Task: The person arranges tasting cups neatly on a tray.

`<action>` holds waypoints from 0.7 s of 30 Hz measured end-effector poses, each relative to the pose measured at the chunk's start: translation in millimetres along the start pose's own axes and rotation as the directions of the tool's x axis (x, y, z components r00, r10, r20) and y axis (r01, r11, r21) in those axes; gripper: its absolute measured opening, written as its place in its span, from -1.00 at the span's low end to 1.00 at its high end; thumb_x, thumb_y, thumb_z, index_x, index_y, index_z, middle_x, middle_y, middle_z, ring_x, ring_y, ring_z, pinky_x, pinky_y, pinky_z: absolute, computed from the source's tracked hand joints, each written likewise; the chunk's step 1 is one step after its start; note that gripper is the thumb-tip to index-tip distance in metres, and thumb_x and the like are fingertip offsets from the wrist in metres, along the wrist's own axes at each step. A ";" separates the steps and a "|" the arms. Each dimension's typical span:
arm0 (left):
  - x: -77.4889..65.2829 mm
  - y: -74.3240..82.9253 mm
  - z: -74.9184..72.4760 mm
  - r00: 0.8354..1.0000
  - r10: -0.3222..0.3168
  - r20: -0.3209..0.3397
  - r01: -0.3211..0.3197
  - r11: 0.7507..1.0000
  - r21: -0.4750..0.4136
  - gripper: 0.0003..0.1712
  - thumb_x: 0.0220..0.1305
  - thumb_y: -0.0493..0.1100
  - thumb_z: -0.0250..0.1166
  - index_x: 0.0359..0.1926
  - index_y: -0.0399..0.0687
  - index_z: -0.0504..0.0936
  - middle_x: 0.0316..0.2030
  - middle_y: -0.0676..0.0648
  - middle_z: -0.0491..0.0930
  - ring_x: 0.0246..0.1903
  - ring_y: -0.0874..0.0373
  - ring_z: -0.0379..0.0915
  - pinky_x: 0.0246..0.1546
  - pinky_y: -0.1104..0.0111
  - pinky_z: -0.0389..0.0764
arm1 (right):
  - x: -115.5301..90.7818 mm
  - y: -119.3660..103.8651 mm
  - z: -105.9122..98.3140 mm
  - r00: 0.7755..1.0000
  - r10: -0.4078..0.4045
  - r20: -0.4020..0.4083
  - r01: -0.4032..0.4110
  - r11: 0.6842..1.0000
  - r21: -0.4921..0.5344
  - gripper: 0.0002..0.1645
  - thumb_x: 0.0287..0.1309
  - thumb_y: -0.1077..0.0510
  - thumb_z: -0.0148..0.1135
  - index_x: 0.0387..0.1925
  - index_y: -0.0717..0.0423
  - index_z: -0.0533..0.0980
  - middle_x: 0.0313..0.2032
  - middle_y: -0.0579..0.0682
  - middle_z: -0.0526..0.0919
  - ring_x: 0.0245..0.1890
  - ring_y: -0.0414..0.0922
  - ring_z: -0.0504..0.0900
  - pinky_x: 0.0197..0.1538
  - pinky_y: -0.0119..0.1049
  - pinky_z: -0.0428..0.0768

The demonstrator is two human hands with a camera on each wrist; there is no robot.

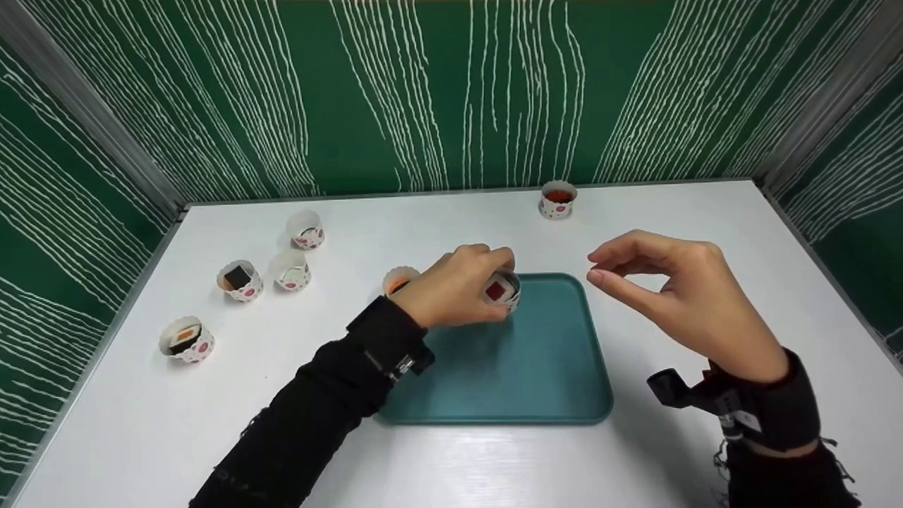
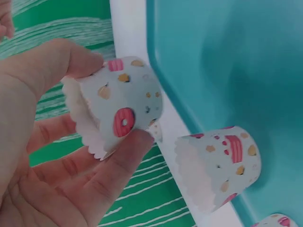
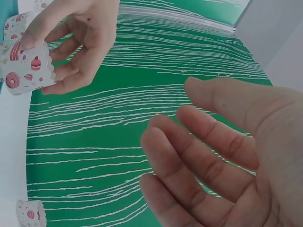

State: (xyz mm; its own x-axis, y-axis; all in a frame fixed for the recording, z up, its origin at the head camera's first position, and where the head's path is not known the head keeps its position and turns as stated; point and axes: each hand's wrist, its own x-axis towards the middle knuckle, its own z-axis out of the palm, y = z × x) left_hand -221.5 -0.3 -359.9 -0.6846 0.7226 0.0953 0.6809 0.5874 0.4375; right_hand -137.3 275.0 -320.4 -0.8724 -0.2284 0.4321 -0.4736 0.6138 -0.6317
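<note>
Gripping a scalloped paper cup (image 2: 135,94), left fingers (image 2: 118,165) curved, right fingers (image 3: 173,165) relaxed, round-cornered tray (image 1: 529,381) nearby

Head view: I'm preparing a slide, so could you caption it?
Left hand grips a small patterned cup near the far edge of a teal tray; the empty right hand is raised.

Bright light, glare on white table (image 1: 483,466), soft shadows — wrist views hazy
</note>
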 end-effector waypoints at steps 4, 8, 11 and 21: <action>9.1 -0.3 0.4 0.998 -0.029 0.054 0.027 0.999 0.031 -0.46 0.24 -0.14 0.54 0.20 -0.14 0.60 -0.01 -0.19 0.68 -0.10 0.05 0.58 -0.15 0.32 0.61 | 0.0 0.3 0.7 1.000 0.002 0.006 -0.002 1.000 -0.008 -0.82 0.32 0.16 0.51 -0.13 -0.22 0.77 -0.20 -0.26 0.83 -0.18 -0.44 0.78 -0.09 -0.67 0.57; 16.8 0.1 3.8 0.995 -0.038 0.089 0.033 0.998 0.052 -0.46 0.25 -0.15 0.53 0.21 -0.13 0.59 -0.01 -0.18 0.67 -0.11 0.07 0.57 -0.19 0.34 0.60 | 0.5 1.2 1.6 1.000 0.003 0.011 -0.003 1.000 -0.002 -0.82 0.32 0.16 0.51 -0.13 -0.21 0.77 -0.21 -0.26 0.83 -0.19 -0.43 0.79 -0.13 -0.64 0.56; 22.5 0.5 7.1 0.995 -0.026 0.098 0.019 0.997 0.072 -0.50 0.25 -0.16 0.52 0.17 -0.13 0.60 -0.03 -0.17 0.67 -0.12 0.07 0.56 -0.18 0.34 0.61 | 1.0 1.7 2.3 1.000 -0.005 0.014 0.005 1.000 -0.001 -0.84 0.33 0.15 0.51 -0.13 -0.20 0.77 -0.20 -0.25 0.83 -0.19 -0.44 0.79 -0.17 -0.63 0.58; 37.4 -0.5 14.0 0.995 -0.034 0.095 0.021 0.991 0.130 -0.53 0.25 -0.16 0.51 0.15 -0.12 0.62 -0.06 -0.17 0.67 -0.10 0.02 0.60 -0.11 0.26 0.68 | 2.2 4.5 2.9 0.999 0.005 0.032 -0.004 1.000 -0.014 -0.87 0.34 0.11 0.51 -0.12 -0.20 0.77 -0.20 -0.28 0.83 -0.18 -0.44 0.78 -0.18 -0.62 0.60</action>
State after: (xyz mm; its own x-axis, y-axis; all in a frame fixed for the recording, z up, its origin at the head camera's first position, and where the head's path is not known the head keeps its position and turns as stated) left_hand -243.8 31.6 -369.0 -0.6794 0.7337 -0.0048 0.6942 0.6449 0.3196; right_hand -141.7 275.1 -324.2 -0.8782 -0.2498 0.4080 -0.4680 0.6254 -0.6244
